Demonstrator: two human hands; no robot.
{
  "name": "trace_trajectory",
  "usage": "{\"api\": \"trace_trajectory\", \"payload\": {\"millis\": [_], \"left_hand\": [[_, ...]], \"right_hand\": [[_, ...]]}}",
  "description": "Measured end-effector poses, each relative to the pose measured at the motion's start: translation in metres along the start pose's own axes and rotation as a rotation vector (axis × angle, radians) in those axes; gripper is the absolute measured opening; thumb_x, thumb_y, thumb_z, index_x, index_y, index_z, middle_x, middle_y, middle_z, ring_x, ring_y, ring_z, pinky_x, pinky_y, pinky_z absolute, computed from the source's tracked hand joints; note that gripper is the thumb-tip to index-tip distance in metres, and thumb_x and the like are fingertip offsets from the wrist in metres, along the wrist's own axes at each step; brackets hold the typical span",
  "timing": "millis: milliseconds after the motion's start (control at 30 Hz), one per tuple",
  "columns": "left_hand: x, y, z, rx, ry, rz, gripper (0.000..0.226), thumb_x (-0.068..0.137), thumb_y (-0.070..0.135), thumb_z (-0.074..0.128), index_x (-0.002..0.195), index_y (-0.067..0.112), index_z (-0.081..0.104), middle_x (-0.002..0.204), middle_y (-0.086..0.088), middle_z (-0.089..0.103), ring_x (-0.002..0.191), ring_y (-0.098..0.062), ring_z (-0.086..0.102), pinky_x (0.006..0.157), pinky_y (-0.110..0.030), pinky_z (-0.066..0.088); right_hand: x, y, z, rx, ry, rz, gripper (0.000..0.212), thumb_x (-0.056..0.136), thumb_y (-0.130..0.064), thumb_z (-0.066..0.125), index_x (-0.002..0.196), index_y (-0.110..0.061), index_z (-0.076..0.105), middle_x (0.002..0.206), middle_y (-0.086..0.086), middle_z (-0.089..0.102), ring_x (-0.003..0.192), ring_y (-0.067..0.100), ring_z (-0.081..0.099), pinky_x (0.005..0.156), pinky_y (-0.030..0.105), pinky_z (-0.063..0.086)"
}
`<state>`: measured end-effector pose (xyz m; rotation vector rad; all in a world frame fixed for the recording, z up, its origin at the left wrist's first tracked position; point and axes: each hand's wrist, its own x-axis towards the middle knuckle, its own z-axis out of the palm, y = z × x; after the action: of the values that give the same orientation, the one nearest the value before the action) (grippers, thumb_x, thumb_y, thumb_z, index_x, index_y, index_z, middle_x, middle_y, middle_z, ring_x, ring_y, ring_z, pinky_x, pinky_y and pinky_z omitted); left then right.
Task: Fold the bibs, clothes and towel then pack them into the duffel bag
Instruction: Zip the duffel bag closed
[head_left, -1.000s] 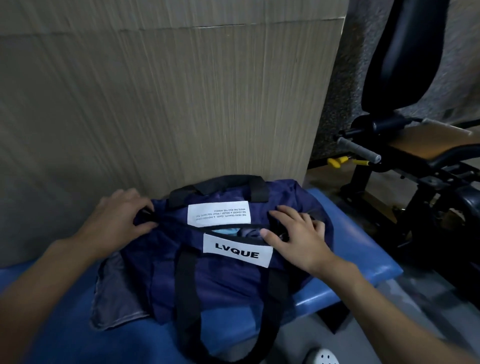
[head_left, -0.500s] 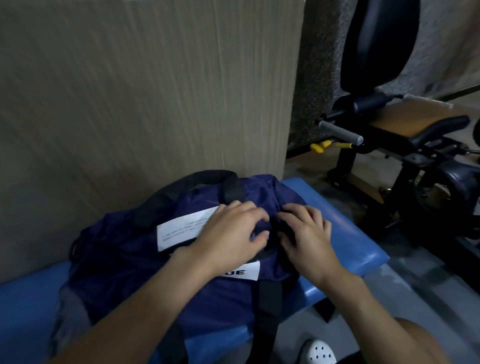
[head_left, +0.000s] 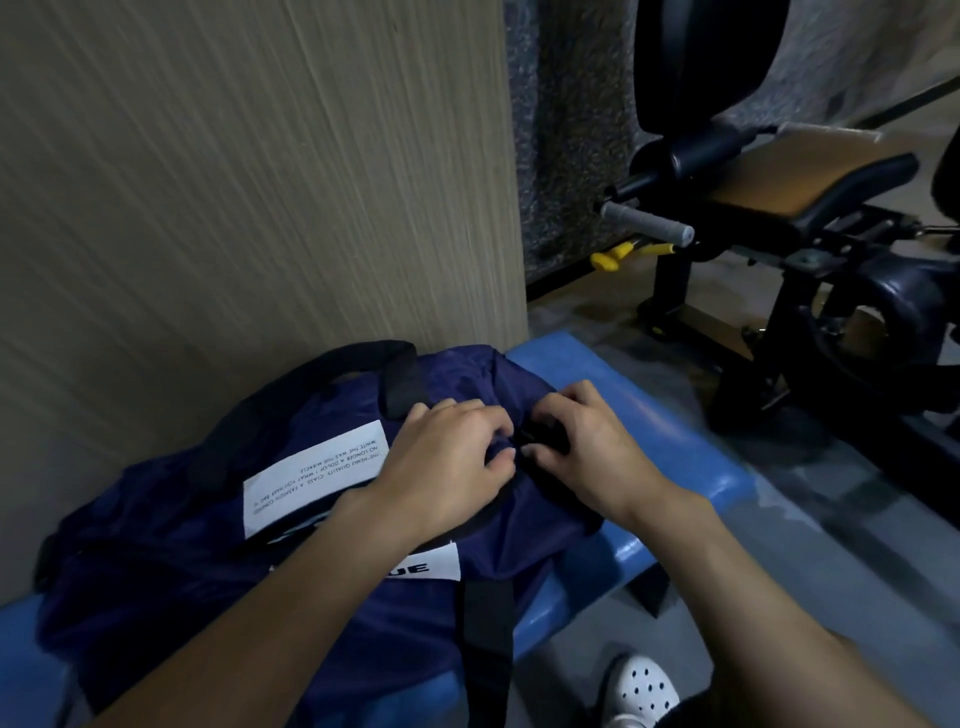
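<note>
Looking down at a navy blue nylon duffel bag (head_left: 171, 571) with black webbing straps (head_left: 485, 649), lying on the blue padded tabletop (head_left: 654, 415) up against a beige ribbed wall panel (head_left: 260, 208). Seeing the left hand (head_left: 447, 467) and right hand (head_left: 587, 457) close together at the bag's right end, fingers curled, left bunching the navy fabric and right pinching a small black bit (head_left: 540, 434) there, can't tell if zip pull or strap. Spotting a white label with upside-down print (head_left: 317, 478) on top, a white holey clog (head_left: 644, 691) on the floor and a black gym machine (head_left: 779, 234) off to the right.
</note>
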<state>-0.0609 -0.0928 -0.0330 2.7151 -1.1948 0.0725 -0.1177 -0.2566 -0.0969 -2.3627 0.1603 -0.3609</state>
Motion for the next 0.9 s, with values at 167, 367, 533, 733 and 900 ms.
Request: {"api": "trace_trajectory", "payload": {"millis": [167,367,533,733,900], "left_hand": [[0.005,0.014,0.001,-0.041,-0.017,-0.047,0.027,0.089,0.052,0.061,0.105,0.03,0.065,0.085,0.014,0.058,0.088,-0.008,0.054,0.092,-0.033,0.037],[0.01,0.029,-0.006,-0.011,0.038,-0.101,0.036,0.082,0.059,0.064,0.1,0.028,0.063,0.079,0.012,0.058,0.082,-0.007,0.057,0.094,-0.036,0.037],[0.009,0.038,-0.009,0.029,0.068,-0.12,0.044,0.079,0.064,0.064,0.104,0.027,0.061,0.087,0.013,0.061,0.089,-0.008,0.059,0.093,-0.034,0.036],[0.005,0.045,-0.005,0.027,0.129,-0.058,0.033,0.087,0.048,0.06,0.102,0.019,0.065,0.086,0.005,0.068,0.085,-0.015,0.064,0.086,-0.031,0.043],[0.002,0.038,-0.003,-0.033,0.216,-0.023,0.017,0.09,0.026,0.059,0.084,0.014,0.07,0.072,0.0,0.069,0.069,-0.02,0.065,0.066,-0.038,0.052]], "right_hand": [[0.002,-0.003,-0.004,0.118,0.12,0.023,0.019,0.087,-0.023,0.07,0.078,-0.013,0.057,0.093,0.003,0.061,0.087,0.02,0.058,0.077,0.029,0.047],[-0.002,-0.01,-0.01,0.442,0.244,0.073,0.022,0.089,-0.02,0.065,0.073,-0.014,0.052,0.076,0.006,0.066,0.078,0.024,0.063,0.076,0.046,0.051],[-0.003,-0.013,-0.012,0.555,0.279,0.075,0.022,0.089,-0.015,0.068,0.072,-0.012,0.054,0.074,0.004,0.066,0.076,0.021,0.063,0.077,0.043,0.051],[-0.004,-0.011,-0.014,0.615,0.285,0.07,0.023,0.088,-0.015,0.07,0.07,-0.015,0.057,0.076,0.002,0.068,0.078,0.018,0.065,0.079,0.039,0.054],[-0.005,-0.008,-0.015,0.587,0.291,0.079,0.022,0.089,-0.015,0.07,0.071,-0.016,0.057,0.078,-0.001,0.068,0.079,0.011,0.065,0.083,0.035,0.054]]}}
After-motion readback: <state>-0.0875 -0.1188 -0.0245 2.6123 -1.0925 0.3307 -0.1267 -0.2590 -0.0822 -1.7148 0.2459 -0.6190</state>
